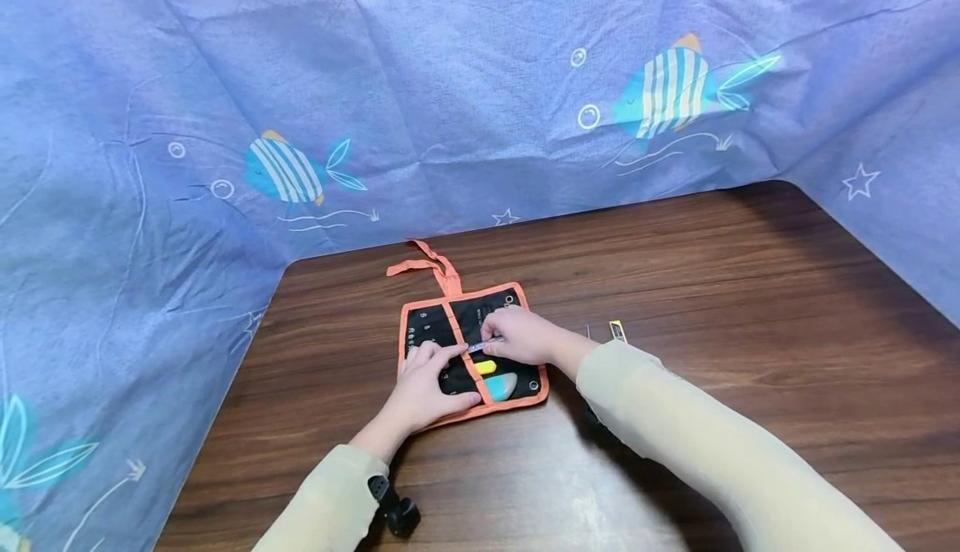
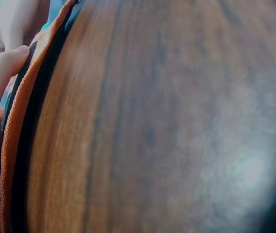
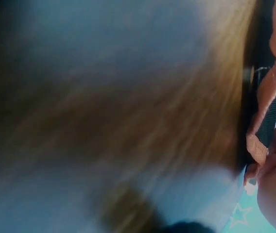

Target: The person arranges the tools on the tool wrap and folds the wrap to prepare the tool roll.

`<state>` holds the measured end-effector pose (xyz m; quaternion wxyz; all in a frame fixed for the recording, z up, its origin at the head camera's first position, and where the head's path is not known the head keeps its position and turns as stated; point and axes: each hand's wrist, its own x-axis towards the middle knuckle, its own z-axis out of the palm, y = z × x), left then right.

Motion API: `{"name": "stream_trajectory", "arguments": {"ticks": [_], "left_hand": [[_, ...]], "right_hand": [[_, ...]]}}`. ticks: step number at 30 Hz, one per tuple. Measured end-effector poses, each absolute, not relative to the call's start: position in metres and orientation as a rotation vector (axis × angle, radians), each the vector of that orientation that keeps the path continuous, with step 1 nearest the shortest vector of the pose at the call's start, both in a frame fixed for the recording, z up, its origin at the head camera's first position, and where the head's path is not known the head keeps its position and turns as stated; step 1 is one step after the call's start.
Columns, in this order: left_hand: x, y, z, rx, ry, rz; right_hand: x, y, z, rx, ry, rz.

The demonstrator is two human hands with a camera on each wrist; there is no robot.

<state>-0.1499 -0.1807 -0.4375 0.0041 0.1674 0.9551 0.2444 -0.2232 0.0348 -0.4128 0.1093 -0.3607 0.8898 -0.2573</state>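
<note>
A black tool pouch with orange trim [image 1: 470, 294] lies unrolled on the table, its orange ties [image 1: 427, 265] pointing to the back. My left hand [image 1: 422, 385] rests flat on its left half, index fingertip at the orange middle band and thumb near the front edge. With my right hand [image 1: 521, 335] I pinch a thin, pale, printed stick [image 1: 486, 343] whose left end meets that band; its exact kind is too small to tell. Nearer the front, a yellow handle [image 1: 486, 366] and a teal and grey rounded tool [image 1: 501, 386] sit in the pouch. Both wrist views show mostly tabletop and the pouch's orange edge [image 2: 19, 116].
Beyond my right forearm lie a small yellow and black item [image 1: 617, 331] and a thin metal piece [image 1: 588, 331]. Something dark [image 1: 592, 415] is partly hidden under that forearm. A blue fish-print cloth [image 1: 465, 118] hangs behind the brown wooden table [image 1: 712, 285].
</note>
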Motion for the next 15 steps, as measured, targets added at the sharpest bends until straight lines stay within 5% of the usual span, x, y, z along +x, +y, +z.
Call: {"name": "stream_trajectory", "arguments": {"ticks": [15], "left_hand": [[-0.147,-0.18,-0.436,0.452,2.999,0.793]], "right_hand": [[-0.225,0.089,-0.402,-1.004,2.66,-0.729]]}}
